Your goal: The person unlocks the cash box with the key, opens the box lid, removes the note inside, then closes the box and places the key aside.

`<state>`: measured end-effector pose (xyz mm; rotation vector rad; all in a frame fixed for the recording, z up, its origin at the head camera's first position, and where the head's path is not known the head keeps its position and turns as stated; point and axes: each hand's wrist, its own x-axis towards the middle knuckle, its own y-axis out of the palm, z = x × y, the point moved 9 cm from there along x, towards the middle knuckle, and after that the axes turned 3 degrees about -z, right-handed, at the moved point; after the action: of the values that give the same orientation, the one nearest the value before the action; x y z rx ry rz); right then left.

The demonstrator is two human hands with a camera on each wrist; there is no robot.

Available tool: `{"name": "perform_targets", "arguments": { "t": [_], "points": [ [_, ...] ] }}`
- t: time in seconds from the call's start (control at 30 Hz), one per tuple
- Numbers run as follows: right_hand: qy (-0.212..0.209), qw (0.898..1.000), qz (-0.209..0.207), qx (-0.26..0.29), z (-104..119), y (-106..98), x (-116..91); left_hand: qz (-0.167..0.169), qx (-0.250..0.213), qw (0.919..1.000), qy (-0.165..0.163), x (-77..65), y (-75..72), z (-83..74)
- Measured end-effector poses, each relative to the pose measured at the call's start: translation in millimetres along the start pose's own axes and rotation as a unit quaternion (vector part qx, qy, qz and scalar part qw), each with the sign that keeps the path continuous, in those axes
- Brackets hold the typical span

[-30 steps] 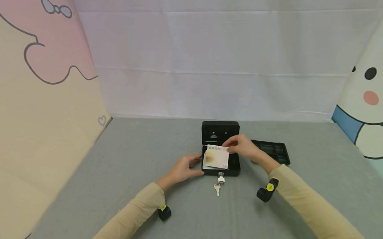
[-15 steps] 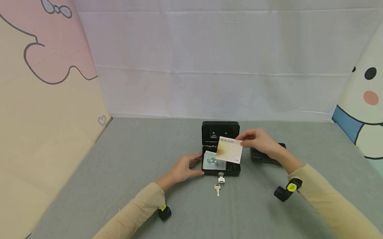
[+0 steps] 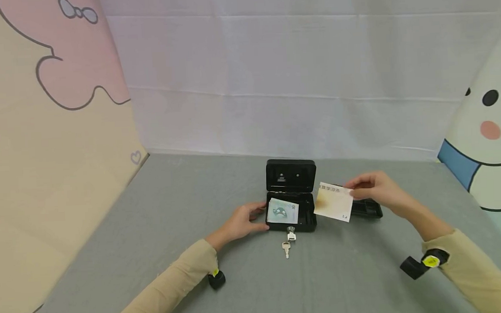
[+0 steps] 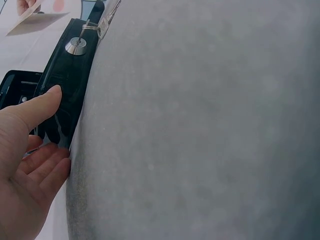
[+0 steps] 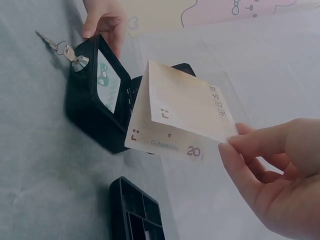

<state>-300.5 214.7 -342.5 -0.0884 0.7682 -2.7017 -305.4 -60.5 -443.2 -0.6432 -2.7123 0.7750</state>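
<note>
A black cash box [image 3: 308, 213] stands on the grey cloth with its lid [image 3: 291, 175] raised. My left hand [image 3: 238, 222] holds its left side, the thumb at the front wall and the fingers along the side. Between thumb and fingertips, my right hand [image 3: 378, 190] pinches play banknotes [image 3: 333, 202] by an edge, to the right of the box. They look folded over or overlapping in the right wrist view, and a printed 20 shows on the lower part. Greenish play banknotes [image 3: 283, 212] lie inside the box, towards its left.
A black compartment tray [image 3: 368, 209] lies right of the box, partly behind the right hand. Keys [image 3: 286, 248] hang on a ring from the lock [image 3: 291, 230] at the box's front. A white sheet [image 3: 247, 82] hangs behind the table.
My right hand has lifted the pale play banknotes out of the box and carried them right, uncovering the greenish ones. My left hand stays at the box.
</note>
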Motion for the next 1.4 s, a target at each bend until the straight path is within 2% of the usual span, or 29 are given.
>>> {"name": "perform_targets", "arguments": {
  "t": [0.5,0.87,1.1,1.4],
  "points": [
    [0.054,0.997,0.045,-0.043,-31,-1,-25,-0.003,-0.004,0.9999,0.009,0.4,0.4,-1.4],
    [0.085,0.993,0.080,-0.011,-58,27,-21,-0.008,-0.001,0.9999,0.013,0.4,0.4,-0.8],
    [0.094,0.993,0.065,-0.014,-69,38,-15,-0.010,0.000,0.9999,0.009,0.9,0.4,0.5],
    [0.072,0.996,0.036,-0.039,-71,42,-13,-0.009,-0.002,0.9999,0.008,0.1,0.0,-0.5]
  ]
}}
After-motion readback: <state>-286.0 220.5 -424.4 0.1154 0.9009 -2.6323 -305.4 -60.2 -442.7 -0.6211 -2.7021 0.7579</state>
